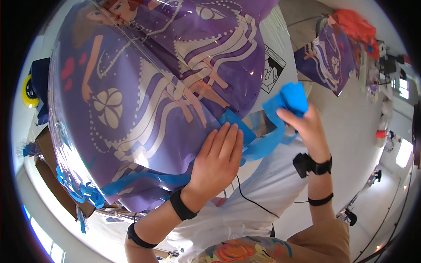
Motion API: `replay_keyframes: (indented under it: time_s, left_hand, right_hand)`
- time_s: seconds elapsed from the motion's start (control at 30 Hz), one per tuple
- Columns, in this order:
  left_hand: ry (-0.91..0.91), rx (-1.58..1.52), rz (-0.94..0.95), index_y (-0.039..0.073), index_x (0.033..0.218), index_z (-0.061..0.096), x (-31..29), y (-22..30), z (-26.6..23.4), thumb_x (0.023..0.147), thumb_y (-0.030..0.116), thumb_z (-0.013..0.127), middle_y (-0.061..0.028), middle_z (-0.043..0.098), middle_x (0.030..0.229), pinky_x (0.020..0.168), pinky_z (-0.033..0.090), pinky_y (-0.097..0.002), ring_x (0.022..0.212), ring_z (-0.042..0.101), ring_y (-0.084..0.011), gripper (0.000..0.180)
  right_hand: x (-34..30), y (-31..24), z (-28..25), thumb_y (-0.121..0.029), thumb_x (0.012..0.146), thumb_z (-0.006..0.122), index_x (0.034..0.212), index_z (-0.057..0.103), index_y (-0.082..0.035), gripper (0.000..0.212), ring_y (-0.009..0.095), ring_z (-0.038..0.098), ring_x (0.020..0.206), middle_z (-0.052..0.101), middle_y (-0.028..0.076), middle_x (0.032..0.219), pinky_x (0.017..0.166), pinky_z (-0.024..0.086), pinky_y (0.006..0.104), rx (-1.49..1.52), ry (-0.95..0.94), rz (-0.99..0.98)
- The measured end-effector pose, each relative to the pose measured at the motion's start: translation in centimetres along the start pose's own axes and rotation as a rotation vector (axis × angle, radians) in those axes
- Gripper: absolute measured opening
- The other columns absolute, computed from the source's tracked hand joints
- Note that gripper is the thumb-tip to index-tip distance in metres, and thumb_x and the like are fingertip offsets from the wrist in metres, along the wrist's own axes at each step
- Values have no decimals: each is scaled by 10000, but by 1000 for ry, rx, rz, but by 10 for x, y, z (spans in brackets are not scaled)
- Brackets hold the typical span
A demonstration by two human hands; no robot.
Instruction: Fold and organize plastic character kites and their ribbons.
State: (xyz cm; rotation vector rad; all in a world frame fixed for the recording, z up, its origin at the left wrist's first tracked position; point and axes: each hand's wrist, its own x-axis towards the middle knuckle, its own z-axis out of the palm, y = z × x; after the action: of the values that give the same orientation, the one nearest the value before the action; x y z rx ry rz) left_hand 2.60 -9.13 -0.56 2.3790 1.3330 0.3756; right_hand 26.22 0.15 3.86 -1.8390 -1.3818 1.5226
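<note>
Large glossy purple sheets [131, 101], printed with a cartoon figure in a ruffled dress, fill the left and middle of the view in front of me. My left hand [218, 158] lies flat at their lower right edge, fingers stretched out together over a blue patch [237, 125]. In my right hand [307, 127], thumb and fingers close on a folded bundle of blue ribbon [293, 98]. From that bundle a slack blue length loops down toward my left hand. Another blue strip [144, 179] runs along the sheets' lower edge, left of my left wrist.
Blue ribbon ends [90, 193] hang beside a brown cardboard box [48, 171] at left. A yellow-rimmed wheel [30, 91] stands farther left. At the upper right is another purple printed piece [326, 57] near a red-orange bundle [357, 26]. A thin black cable [254, 202] crosses my lap.
</note>
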Motion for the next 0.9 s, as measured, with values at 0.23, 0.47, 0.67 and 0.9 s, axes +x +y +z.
replay_keyframes:
  time_s: [0.23,0.47,0.67,0.9]
  left_hand:
    - [-68,94,-21,34,1291,642,2,-4,0,884,183,641,-116,580,1412,1049,457,-415,1279,565,-288,433]
    - [-104,75,-27,61,1263,663,-10,-5,-7,872,205,671,-100,620,1319,1026,454,-406,1242,590,-248,417]
    - [-98,65,-67,42,1205,678,-6,-2,-15,857,181,689,-86,641,1196,891,472,-394,1086,621,-232,375]
    - [-102,-23,-71,34,1129,687,4,-1,-15,818,103,699,-92,643,1124,835,478,-392,965,626,-244,319]
  right_hand:
    - [38,17,29,-215,888,799,1136,683,11,356,107,654,810,740,64,922,738,527,267,-74,-28,-151]
    - [41,21,27,-210,884,808,1080,720,-12,292,82,630,730,732,35,836,676,517,257,-87,-42,-103]
    - [40,22,26,-207,862,829,1056,722,-17,291,77,593,675,703,22,776,637,498,250,-104,-77,-82]
    - [34,34,38,-185,834,849,990,678,-25,282,89,570,656,664,18,730,611,483,260,-36,92,-181]
